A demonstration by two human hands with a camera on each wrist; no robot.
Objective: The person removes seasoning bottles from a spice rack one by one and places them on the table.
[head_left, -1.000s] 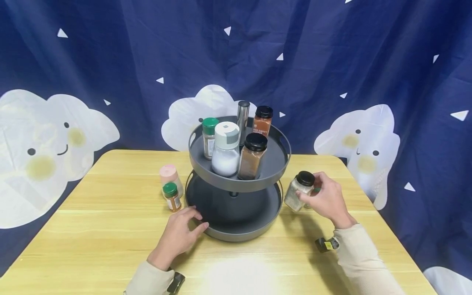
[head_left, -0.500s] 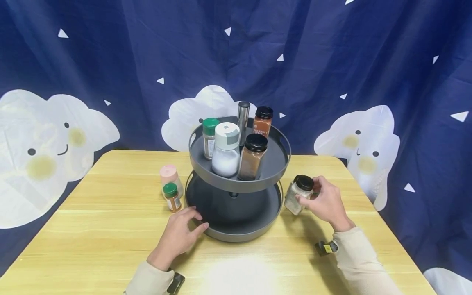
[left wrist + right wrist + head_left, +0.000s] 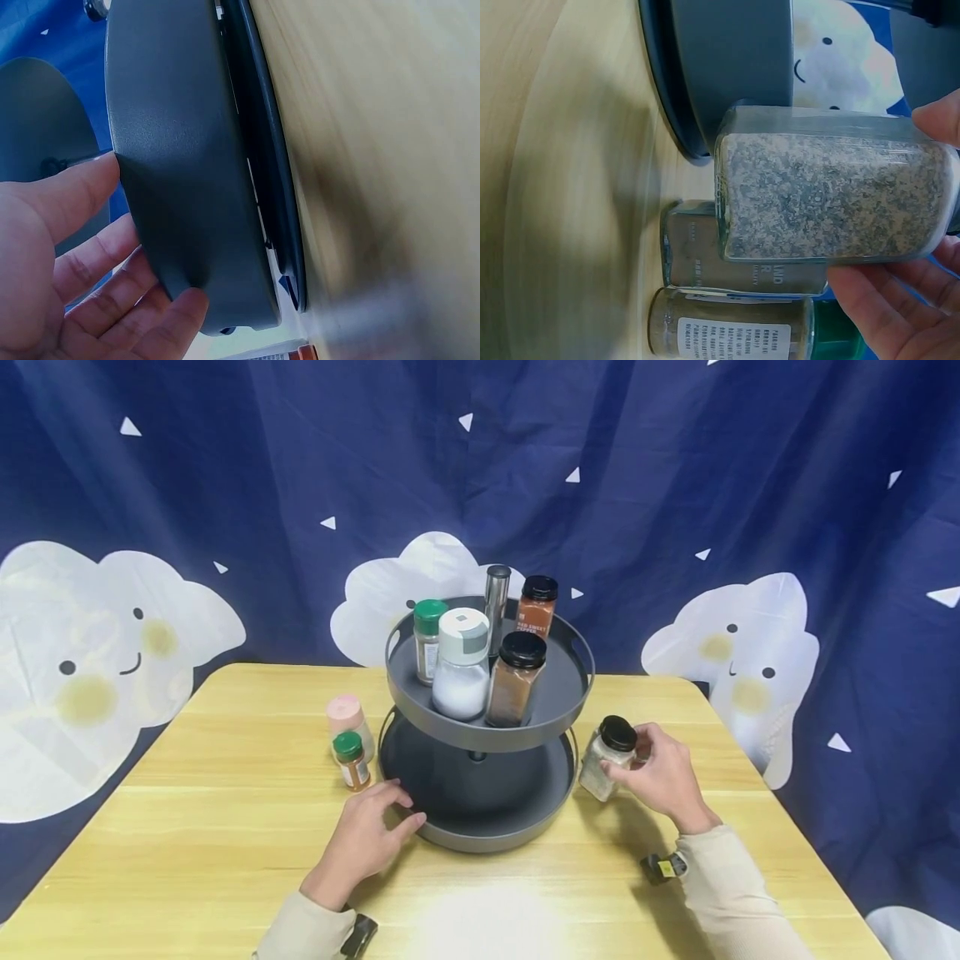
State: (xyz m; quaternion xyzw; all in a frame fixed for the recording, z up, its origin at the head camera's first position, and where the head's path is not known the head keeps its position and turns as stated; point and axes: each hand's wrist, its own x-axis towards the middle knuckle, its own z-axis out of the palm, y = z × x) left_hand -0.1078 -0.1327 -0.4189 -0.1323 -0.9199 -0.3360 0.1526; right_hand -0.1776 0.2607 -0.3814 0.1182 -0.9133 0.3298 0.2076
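Note:
My right hand (image 3: pixel 663 777) pinches a glass spice jar (image 3: pixel 606 760) with a black lid, tilted, beside the right edge of the lower tier. Pale, speckled coarse grains fill this jar, as the right wrist view shows close up. The two-tier turntable rack (image 3: pixel 487 842) is dark grey. At its lower tier's front left, my left hand (image 3: pixel 363 835) rests on the rim, fingers loosely bent; in the left wrist view the thumb (image 3: pixel 90 184) meets the rim edge and a fingertip touches the outer wall. Whether the held jar touches the table cannot be told.
On the upper tier stand a green-lidded jar (image 3: pixel 427 647), a white-capped shaker (image 3: pixel 460 681), a brown spice jar (image 3: pixel 512 689) and a red pepper jar (image 3: pixel 536 614). Left of the rack are a pink-capped bottle (image 3: pixel 347 717) and a small green-capped jar (image 3: pixel 352 764). Behind the held jar lies another green-capped jar (image 3: pixel 735 330).
My right hand has come slightly down and nearer with the spice jar, still beside the lower tier. The left hand stays at the rim.

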